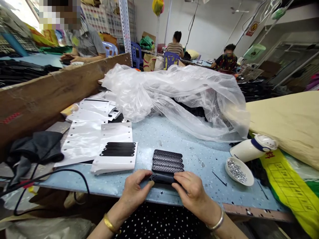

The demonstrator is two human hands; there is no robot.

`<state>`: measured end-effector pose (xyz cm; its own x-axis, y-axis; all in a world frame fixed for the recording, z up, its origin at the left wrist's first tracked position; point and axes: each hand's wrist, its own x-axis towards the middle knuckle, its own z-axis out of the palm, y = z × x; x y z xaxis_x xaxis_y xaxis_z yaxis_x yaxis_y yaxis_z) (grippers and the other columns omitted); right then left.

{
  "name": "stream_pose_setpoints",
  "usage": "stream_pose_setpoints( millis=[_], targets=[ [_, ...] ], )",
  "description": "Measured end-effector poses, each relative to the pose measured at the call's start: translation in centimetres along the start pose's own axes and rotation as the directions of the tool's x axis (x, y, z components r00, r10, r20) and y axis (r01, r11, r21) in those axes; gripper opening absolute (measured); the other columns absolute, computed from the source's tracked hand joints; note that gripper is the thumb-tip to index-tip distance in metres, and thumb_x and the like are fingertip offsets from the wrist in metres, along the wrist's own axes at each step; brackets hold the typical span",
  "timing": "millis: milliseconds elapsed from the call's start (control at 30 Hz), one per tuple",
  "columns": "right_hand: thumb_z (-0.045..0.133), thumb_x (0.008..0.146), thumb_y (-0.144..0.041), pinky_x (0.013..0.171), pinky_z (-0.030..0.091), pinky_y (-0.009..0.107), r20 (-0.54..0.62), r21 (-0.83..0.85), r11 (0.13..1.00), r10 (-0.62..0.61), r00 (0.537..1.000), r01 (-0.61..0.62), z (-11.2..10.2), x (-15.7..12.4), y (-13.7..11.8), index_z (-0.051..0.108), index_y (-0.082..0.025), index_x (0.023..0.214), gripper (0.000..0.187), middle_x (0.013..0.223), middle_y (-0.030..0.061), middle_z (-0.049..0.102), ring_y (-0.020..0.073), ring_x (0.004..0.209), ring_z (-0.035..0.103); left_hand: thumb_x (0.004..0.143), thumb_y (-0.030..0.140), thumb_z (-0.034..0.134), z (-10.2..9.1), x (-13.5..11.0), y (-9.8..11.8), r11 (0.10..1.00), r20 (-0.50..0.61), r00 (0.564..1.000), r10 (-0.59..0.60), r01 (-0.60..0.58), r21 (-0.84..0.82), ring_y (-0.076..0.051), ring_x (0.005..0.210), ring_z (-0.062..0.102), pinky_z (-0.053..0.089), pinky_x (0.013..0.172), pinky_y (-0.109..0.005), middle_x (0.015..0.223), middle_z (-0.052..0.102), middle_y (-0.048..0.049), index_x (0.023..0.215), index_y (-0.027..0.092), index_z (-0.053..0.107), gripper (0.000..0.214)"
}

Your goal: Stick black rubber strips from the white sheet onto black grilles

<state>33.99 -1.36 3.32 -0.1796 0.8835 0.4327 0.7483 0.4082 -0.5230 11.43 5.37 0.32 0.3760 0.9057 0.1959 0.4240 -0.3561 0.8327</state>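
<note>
My left hand (136, 190) and my right hand (191, 192) both pinch the ends of one narrow black strip (162, 178) at the near edge of the blue table (204, 156). Just beyond it lie three black perforated strips (167, 161) side by side. To the left a stack of white cards (115, 159) carries several smooth black strips (117, 149). More glossy white cards (86, 132) spread out further left.
A big crumpled clear plastic bag (179, 96) covers black parts at the table's middle. A small white dish of silver bits (238, 171) and a tipped white bottle (253, 147) sit right. Dark cloth (35, 147) and a black cable (62, 172) lie left. Other people sit behind.
</note>
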Motion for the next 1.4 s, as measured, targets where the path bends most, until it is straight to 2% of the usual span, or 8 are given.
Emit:
stream_pose_setpoints(
  millis=[233, 467, 733, 1033, 1400],
  targets=[
    [0.057, 0.089, -0.013, 0.074, 0.054, 0.042, 0.09, -0.011, 0.999, 0.037, 0.995, -0.036, 0.46, 0.44, -0.08, 0.069, -0.015, 0.096, 0.015, 0.092, 0.011, 0.071, 0.0246, 0.08, 0.065, 0.078, 0.019, 0.062, -0.36, 0.04, 0.12, 0.999, 0.031, 1.0, 0.0, 0.001, -0.048, -0.02, 0.078, 0.069, 0.056, 0.072, -0.034, 0.086, 0.074, -0.0047, 0.093, 0.021, 0.069, 0.016],
    [0.057, 0.088, -0.012, 0.077, 0.052, 0.046, 0.13, -0.022, 0.998, 0.053, 0.99, -0.051, 0.41, 0.62, -0.07, 0.069, -0.016, 0.098, 0.016, 0.094, 0.0103, 0.072, 0.0254, 0.081, 0.065, 0.078, 0.017, 0.062, -0.27, 0.1, 0.01, 0.998, 0.031, 0.999, -0.006, 0.008, -0.066, -0.02, 0.078, 0.069, 0.056, 0.071, -0.033, 0.085, 0.074, -0.0036, 0.092, 0.021, 0.069, 0.017],
    [0.057, 0.09, -0.015, 0.074, 0.055, 0.04, 0.076, 0.05, 0.998, 0.044, 0.996, -0.048, 0.25, 0.6, 0.31, 0.07, -0.017, 0.098, 0.015, 0.093, 0.0102, 0.072, 0.0226, 0.08, 0.067, 0.08, 0.017, 0.061, -0.48, 0.08, -0.05, 0.997, 0.058, 0.998, -0.018, 0.022, -0.075, -0.02, 0.079, 0.069, 0.056, 0.073, -0.034, 0.087, 0.074, -0.0043, 0.094, 0.021, 0.069, 0.016],
    [0.057, 0.09, -0.016, 0.078, 0.053, 0.043, 0.15, 0.005, 0.998, 0.064, 0.987, -0.066, 0.4, 0.81, 0.25, 0.07, -0.017, 0.098, 0.016, 0.094, 0.0101, 0.073, 0.0244, 0.08, 0.067, 0.079, 0.018, 0.062, -0.56, 0.22, 0.12, 0.998, 0.046, 0.999, -0.026, 0.029, -0.061, -0.02, 0.077, 0.069, 0.055, 0.071, -0.033, 0.085, 0.074, -0.0034, 0.091, 0.021, 0.069, 0.015],
    [0.055, 0.089, -0.014, 0.075, 0.051, 0.045, 0.165, -0.044, 0.998, 0.047, 0.985, -0.041, 0.36, 1.08, -0.07, 0.07, -0.015, 0.097, 0.018, 0.092, 0.0106, 0.073, 0.0252, 0.078, 0.066, 0.08, 0.018, 0.062, -0.54, 0.07, -0.03, 0.998, 0.058, 0.998, -0.016, 0.02, -0.067, -0.019, 0.078, 0.069, 0.055, 0.071, -0.033, 0.086, 0.074, -0.0036, 0.093, 0.021, 0.068, 0.015]
  ],
)
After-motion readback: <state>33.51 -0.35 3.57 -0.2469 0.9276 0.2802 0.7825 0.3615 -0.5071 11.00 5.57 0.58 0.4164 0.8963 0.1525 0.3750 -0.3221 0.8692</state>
